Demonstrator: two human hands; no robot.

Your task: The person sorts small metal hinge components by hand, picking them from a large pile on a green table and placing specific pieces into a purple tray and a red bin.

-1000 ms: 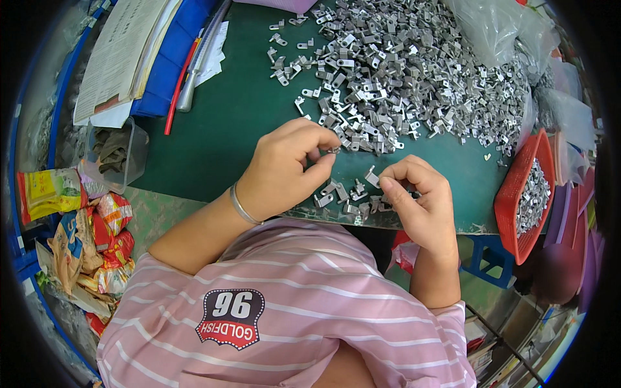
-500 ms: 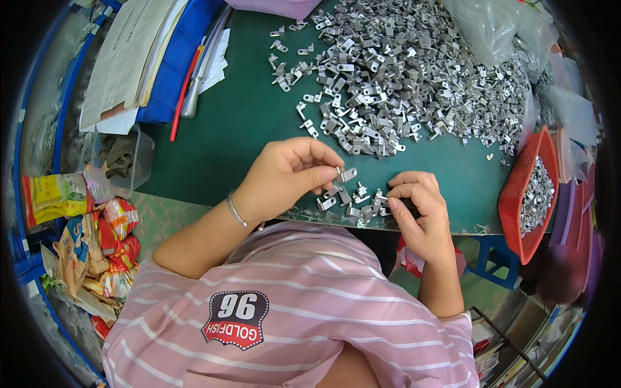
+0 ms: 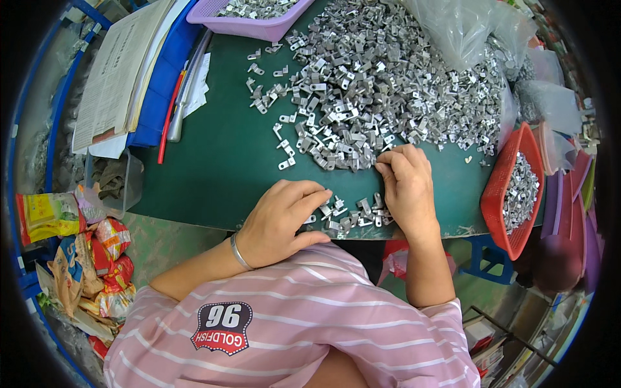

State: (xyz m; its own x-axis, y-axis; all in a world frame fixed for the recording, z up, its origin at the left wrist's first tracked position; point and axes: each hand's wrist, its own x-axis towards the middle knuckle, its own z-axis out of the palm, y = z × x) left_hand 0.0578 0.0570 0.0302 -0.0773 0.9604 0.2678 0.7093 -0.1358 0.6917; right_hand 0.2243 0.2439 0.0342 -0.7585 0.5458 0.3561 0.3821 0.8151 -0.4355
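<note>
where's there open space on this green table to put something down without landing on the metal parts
The widest bare patch of the green table lies between the red rod beside the blue folders and the big pile of metal brackets, reaching down to the left hand. Crowded: the pile itself, the small heap between both hands, and around the right hand.

Snack packets (image 3: 97, 265) in red, orange and yellow lay heaped on the floor off the left edge of the desk (image 3: 213, 161), crumpled and overlapping. Just above them lay a flat yellow packet (image 3: 44, 216) with red and green ends. A clear plastic tub (image 3: 113, 178) stood beside it against the desk. At the far right corner of the desk, clear plastic bags (image 3: 472, 32) sat slumped, some holding small grey parts. Printed paper sheets (image 3: 113, 71) lay stacked at far left.
</note>
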